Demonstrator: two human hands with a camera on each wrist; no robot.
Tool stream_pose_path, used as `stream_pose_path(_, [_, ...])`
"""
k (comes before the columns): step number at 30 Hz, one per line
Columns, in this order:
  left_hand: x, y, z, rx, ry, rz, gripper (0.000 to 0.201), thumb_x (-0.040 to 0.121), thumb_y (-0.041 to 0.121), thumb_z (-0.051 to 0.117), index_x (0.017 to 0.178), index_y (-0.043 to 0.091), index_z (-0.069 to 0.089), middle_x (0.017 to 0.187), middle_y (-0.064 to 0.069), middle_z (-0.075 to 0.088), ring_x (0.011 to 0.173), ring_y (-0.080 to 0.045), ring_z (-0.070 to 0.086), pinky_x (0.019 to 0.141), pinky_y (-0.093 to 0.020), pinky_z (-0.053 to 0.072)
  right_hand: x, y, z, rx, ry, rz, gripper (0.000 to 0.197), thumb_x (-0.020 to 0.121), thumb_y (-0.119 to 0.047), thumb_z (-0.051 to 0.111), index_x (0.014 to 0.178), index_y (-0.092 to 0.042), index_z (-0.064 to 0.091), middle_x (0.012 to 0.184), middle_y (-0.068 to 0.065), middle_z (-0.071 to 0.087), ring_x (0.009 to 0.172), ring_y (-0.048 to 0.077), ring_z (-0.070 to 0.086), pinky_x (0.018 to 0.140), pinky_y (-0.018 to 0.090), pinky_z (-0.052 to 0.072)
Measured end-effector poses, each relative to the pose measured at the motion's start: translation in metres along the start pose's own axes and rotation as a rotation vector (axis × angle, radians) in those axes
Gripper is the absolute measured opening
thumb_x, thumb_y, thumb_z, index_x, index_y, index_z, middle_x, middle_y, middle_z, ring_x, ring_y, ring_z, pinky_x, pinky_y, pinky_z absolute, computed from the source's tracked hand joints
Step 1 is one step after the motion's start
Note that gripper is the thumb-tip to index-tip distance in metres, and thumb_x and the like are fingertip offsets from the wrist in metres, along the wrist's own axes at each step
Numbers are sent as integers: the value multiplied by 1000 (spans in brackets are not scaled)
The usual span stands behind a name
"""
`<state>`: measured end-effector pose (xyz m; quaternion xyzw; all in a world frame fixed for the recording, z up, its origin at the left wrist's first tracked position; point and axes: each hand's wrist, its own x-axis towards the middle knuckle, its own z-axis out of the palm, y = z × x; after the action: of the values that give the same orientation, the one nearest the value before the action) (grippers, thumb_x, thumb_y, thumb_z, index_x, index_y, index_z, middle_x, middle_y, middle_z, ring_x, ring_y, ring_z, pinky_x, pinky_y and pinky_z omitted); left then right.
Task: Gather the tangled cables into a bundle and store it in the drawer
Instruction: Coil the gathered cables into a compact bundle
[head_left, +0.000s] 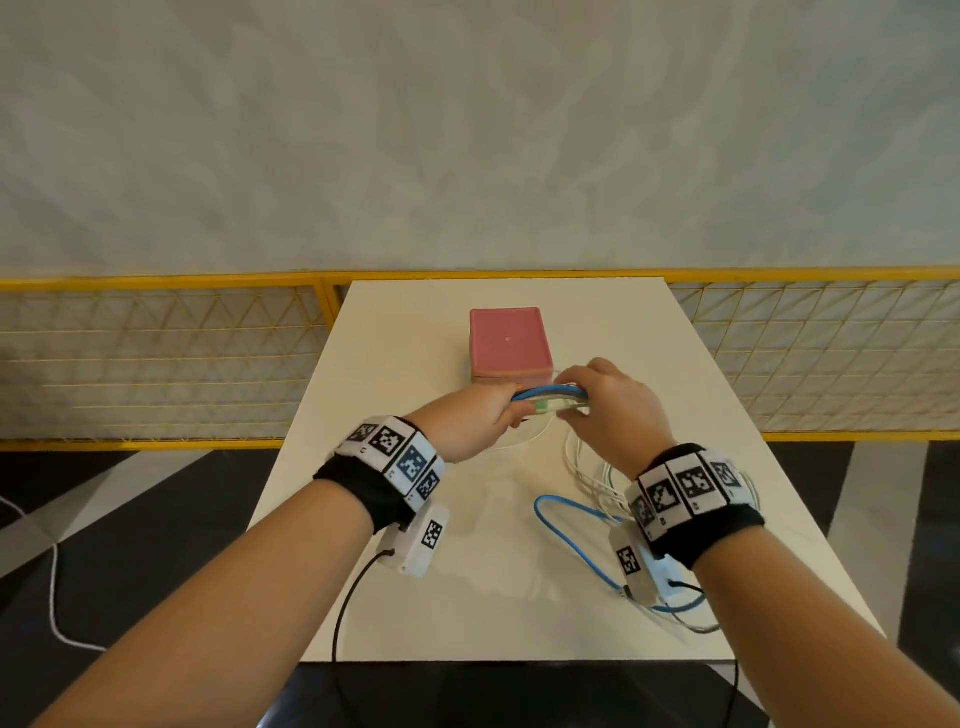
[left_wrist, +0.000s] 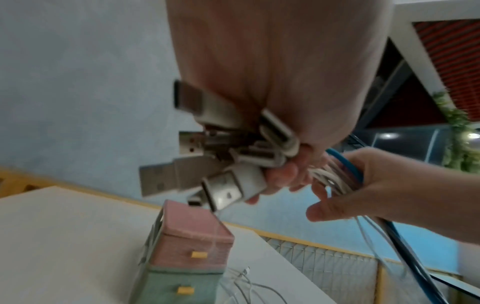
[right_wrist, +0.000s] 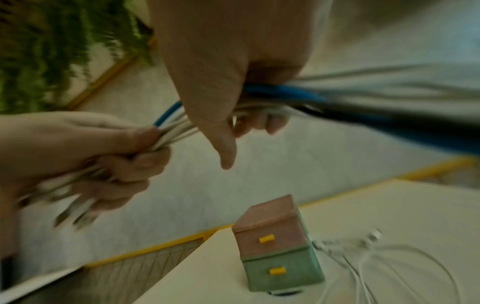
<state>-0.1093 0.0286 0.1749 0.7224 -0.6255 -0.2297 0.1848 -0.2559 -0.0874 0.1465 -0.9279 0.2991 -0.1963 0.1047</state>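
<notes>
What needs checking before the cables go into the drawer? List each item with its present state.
1. Left hand grips the plug ends: ok.
2. Right hand has its grip on the cables: ok.
3. All slack gathered: not ok; the blue cable and white loops trail on the table.
4. A drawer open in the drawer box: not ok; pink drawer and green drawer look closed.
5. A hand free to pull a yellow handle: not ok; both hold cables.
6. Bundle fits the drawer: cannot tell.
</notes>
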Motion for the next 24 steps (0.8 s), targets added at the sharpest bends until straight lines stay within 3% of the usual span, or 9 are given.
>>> stream_pose_path(2, [3,10,-2,55,0,41,25,107,24,33,117,15,54,85,4,58,71,-6,53,63,-14,40,-1,-15,2,-64,26,-164,37,70,-14,75,106,-17,65,90,4,64,75,27,63,70,35,46])
stream_pose_path(4, [8,16,-4,72,-45,11,30,106,17,32,112,2,57,95,-11,64,79,-22,61,71,-25,49,2,-28,3,-94,-12,-194,30,75,-11,67,105,-15,61,94,3,65,79,27,63,68,34,46])
stream_pose_path(7, [8,19,-16,-19,-151,-8,38,107,28,31,107,3,59,79,-3,64,59,-20,56,57,-27,48,7,-24,0,-109,-77,-79,23,84,-9,52,102,-20,60,96,0,66,86,25,63,63,31,46])
stream_pose_path(10, [6,13,-31,-148,-198,13,47,106,39,31,98,11,68,80,-4,68,69,-25,57,68,-41,51,8,-18,-10,-54,-91,25,23,86,-15,51,99,-26,67,88,0,69,82,25,63,61,28,38])
stream_pose_path(14, [5,14,-32,-406,-234,-60,50,107,36,31,105,2,68,94,-19,72,77,-23,61,73,-34,49,11,-17,-19,70,-67,116,25,81,-15,53,97,-27,68,83,1,69,79,26,62,62,27,37])
stream_pose_path(18, [3,20,-22,-696,-206,-143,40,107,33,32,103,11,65,95,-19,65,88,-31,67,83,-46,51,16,-14,-22,49,8,165,25,81,-12,54,99,-26,65,81,0,67,72,22,57,60,26,35])
stream_pose_path(20, [2,25,-20,-693,-178,-141,39,107,33,30,99,14,63,83,-11,58,72,-24,67,72,-37,56,16,-12,-23,18,26,184,24,82,-12,53,99,-25,64,82,1,66,71,22,55,60,26,34])
stream_pose_path(22, [3,29,-19,-584,-117,-119,40,107,33,28,93,17,61,82,-10,54,60,-20,57,53,-26,45,14,-13,-25,-6,59,183,25,82,-11,54,102,-23,64,85,3,68,72,24,57,60,27,35])
stream_pose_path(24, [5,31,-17,-491,-54,-104,41,107,34,28,85,18,59,83,-11,56,61,-21,51,50,-26,38,12,-18,-24,-67,117,56,29,78,-9,59,104,-18,66,90,5,68,78,28,63,63,31,42])
